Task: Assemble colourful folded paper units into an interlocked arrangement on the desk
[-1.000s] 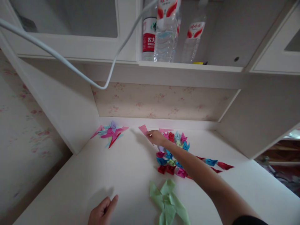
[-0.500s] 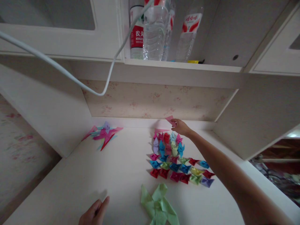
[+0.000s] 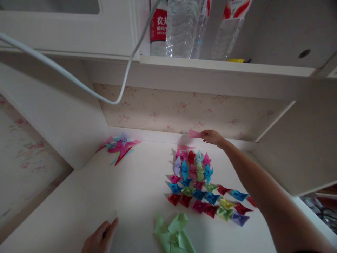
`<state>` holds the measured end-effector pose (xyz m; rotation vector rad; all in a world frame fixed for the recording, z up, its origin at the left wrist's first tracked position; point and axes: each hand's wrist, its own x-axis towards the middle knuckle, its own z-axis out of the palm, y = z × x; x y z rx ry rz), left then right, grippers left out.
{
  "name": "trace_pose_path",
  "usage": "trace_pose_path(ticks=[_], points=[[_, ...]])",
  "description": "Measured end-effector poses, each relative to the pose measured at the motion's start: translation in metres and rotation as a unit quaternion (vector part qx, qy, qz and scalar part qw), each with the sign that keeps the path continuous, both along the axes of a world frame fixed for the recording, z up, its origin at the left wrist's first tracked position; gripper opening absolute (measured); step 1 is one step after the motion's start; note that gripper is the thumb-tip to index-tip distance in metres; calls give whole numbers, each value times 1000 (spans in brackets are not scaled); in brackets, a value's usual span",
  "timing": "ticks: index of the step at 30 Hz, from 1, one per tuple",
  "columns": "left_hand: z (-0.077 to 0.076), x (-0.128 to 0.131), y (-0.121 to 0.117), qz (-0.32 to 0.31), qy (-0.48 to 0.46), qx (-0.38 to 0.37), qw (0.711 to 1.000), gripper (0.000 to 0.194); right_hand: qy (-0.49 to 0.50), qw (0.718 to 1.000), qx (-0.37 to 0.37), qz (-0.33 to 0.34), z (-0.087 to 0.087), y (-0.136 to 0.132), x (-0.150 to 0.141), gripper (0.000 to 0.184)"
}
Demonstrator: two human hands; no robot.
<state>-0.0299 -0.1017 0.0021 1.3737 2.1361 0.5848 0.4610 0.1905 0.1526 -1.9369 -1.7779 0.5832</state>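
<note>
My right hand [image 3: 211, 136] is stretched to the back of the white desk, its fingertips pinching a small pink piece of paper [image 3: 194, 134] by one end. Beneath that paper, another pink paper [image 3: 186, 147] lies against the back edge. In front are several rows of small folded-paper figures [image 3: 199, 194] in red, blue, green, pink, yellow and purple. Low on the left, my left hand [image 3: 100, 236] hovers over the desk with curled fingers and one digit pointing forward; nothing shows in it. A larger light green folded paper [image 3: 173, 234] lies nearest me, to the right of that hand.
A loose heap of coloured paper pieces [image 3: 122, 144] lies at the back left corner. Overhead, a white cable [image 3: 119, 98] hangs across the view. Clear plastic bottles [image 3: 181, 31] stand on the shelf [image 3: 226, 66] above. Side panels [image 3: 52, 105] bound the desk.
My view has shifted a little. My right hand has moved slightly to the right with the pink paper, which now points level to the left. My left hand has barely moved.
</note>
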Motion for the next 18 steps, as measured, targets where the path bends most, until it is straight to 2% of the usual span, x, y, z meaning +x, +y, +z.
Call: trace_pose_path(ticks=[5, 10, 18], points=[[0, 3, -1, 11, 8, 19, 1000, 43, -13, 999, -41, 0, -22, 23, -2, 24], [-3, 3, -1, 10, 31, 19, 999, 43, -38, 997, -71, 19, -46, 35, -13, 24], [-8, 2, -1, 15, 18, 19, 1000, 43, -110, 987, -89, 77, -64, 43, -27, 21]])
